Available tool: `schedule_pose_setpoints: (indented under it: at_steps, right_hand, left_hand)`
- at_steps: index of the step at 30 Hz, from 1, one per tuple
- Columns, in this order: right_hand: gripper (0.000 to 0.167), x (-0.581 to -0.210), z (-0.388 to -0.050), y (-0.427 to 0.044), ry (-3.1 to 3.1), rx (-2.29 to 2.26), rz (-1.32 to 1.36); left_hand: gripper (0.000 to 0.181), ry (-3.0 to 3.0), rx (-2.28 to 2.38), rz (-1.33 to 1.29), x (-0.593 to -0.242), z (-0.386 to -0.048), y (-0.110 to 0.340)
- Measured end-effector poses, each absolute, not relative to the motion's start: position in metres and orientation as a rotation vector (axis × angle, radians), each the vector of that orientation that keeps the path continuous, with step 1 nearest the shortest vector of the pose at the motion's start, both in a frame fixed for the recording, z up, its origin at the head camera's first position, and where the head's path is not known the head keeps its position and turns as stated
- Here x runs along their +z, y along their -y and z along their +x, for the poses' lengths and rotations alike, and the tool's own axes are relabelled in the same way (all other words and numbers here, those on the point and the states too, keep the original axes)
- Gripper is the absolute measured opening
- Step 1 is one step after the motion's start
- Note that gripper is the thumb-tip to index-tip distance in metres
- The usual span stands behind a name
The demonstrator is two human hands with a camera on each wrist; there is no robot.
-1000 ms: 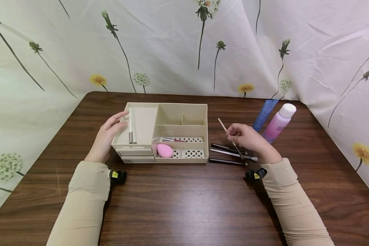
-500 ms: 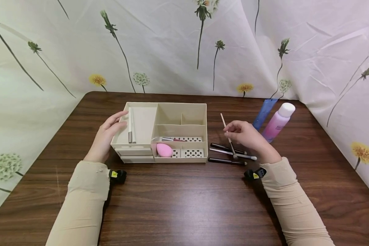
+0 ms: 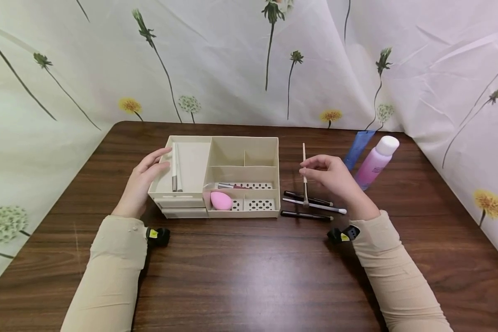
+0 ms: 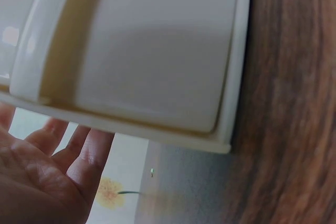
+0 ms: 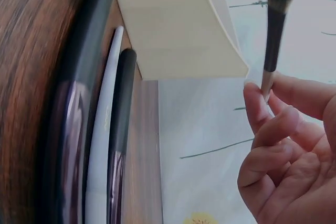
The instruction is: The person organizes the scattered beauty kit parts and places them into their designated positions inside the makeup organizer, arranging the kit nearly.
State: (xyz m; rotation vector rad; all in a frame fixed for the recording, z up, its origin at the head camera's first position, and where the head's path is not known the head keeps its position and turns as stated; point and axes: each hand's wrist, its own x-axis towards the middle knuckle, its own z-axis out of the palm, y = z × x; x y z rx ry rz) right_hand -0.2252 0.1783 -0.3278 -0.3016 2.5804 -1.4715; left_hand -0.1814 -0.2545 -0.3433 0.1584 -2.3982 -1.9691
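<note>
Right hand: pinching narrowly, the tips of thumb and forefinger together on the pale-handled brush; in the right wrist view the other fingers curl toward the palm.
Brush in the pinch: it runs crosswise through the fingertips; in the head view the plain handle end extends past them toward the backdrop, the bristle end toward the near side of the table.
Point of hold: on the pale handle, with a short stretch of it visible between the fingertips and the dark ferrule.
Bristles: overlapping the loose brushes in the head view, yet apart from them in the right wrist view.
Loose brushes: the white brush lies between the far black brush and the near black brush, beside the organizer.
Left hand: thumb and fingers spread wide at the organizer's left edge, fingertips at the rim; whether they press on it, I cannot tell.
Organizer's load: two slim pale sticks on the left top, a pink sponge in a front compartment, a silver-and-red stick behind it.
Beyond the right hand: a blue tube near a pink bottle.
</note>
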Motion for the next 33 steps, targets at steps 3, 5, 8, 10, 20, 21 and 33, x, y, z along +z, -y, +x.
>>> schedule_pose_setpoints:
  at_steps: [3,5,8,10,20,21,33]
  right_hand:
    - [0.033,-0.325,-0.224,-0.176,-2.563,-1.512,-0.291]
    - [0.033,-0.325,-0.223,-0.174,-2.554,-1.538,-0.291]
    - [0.033,-0.324,-0.220,-0.170,-2.525,-1.603,-0.291]
    - [0.033,-0.324,-0.218,-0.167,-2.499,-1.652,-0.292]
    - [0.026,-0.321,-0.208,-0.157,-2.417,-1.772,-0.303]
    - [0.026,-0.321,-0.208,-0.156,-2.410,-1.782,-0.305]
    - [0.011,-0.316,-0.200,-0.148,-2.313,-1.926,-0.374]
  left_hand:
    - [0.047,2.404,-1.966,0.160,-0.342,-0.183,0.255]
    - [0.047,2.406,-1.962,0.161,-0.343,-0.182,0.255]
    - [0.048,2.411,-1.948,0.151,-0.343,-0.182,0.256]
    - [0.048,2.415,-1.940,0.145,-0.343,-0.182,0.256]
    - [0.049,2.422,-1.933,0.149,-0.342,-0.181,0.256]
    - [0.049,2.422,-1.933,0.149,-0.342,-0.181,0.256]
    - [0.047,2.432,-1.918,0.146,-0.341,-0.180,0.254]
